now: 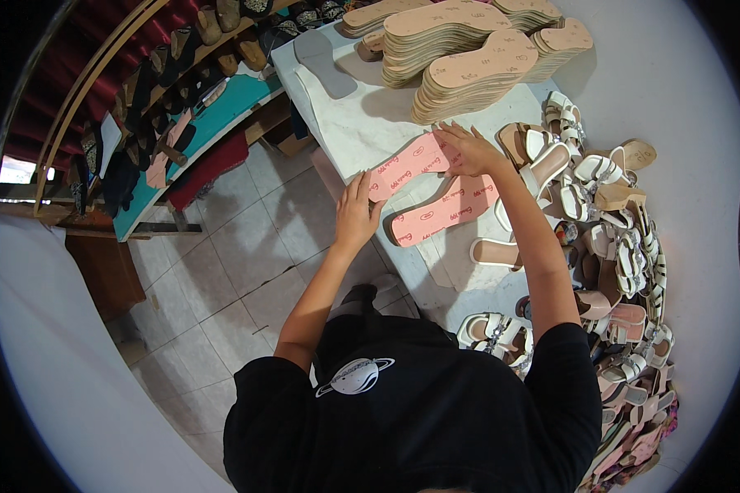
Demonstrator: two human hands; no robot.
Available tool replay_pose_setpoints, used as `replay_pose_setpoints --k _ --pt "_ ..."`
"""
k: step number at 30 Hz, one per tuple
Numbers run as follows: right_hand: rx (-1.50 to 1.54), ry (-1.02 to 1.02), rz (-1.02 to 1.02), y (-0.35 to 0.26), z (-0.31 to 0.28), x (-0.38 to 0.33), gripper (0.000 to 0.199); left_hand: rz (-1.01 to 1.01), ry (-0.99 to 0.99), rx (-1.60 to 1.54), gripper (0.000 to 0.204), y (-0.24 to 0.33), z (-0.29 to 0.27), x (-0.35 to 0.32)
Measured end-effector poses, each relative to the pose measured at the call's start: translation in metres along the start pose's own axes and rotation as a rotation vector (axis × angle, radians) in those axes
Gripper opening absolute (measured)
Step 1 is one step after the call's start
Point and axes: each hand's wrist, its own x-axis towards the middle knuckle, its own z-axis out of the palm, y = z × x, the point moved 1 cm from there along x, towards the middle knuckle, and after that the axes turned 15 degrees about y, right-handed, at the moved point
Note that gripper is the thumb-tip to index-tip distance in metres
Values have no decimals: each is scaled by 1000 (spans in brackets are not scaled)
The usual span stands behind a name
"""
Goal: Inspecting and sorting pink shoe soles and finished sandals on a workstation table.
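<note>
A pink insole (408,167) with red print lies slantwise at the near left of the table, one end at each hand. My left hand (356,215) grips its left end at the table's edge, thumb and fingers on either side of the end. My right hand (473,153) spans its far right end, fingers along the far side and thumb on the near side, covering that end. A second pink insole (440,215) of similar shape rests on the table just nearer to me, below my right wrist, untouched by my fingers.
Stacks of beige insole boards (477,62) stand at the table's far end, near a grey sole-shaped piece (325,62). White sandals (600,168) crowd the right side against the wall. Shelves of shoes (160,62) and a teal bench (152,185) are at the left, beyond tiled floor (238,238).
</note>
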Motion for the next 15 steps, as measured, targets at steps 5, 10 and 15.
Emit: replay_pose_setpoints --k 5,10,15 --pt "-12 28 1 -5 -7 -6 98 70 0 123 62 6 -2 -1" --pt "97 266 27 -6 -5 -27 80 144 14 122 59 16 -2 0" --pt "101 689 -29 -26 12 -75 48 242 -16 163 55 44 -2 3"
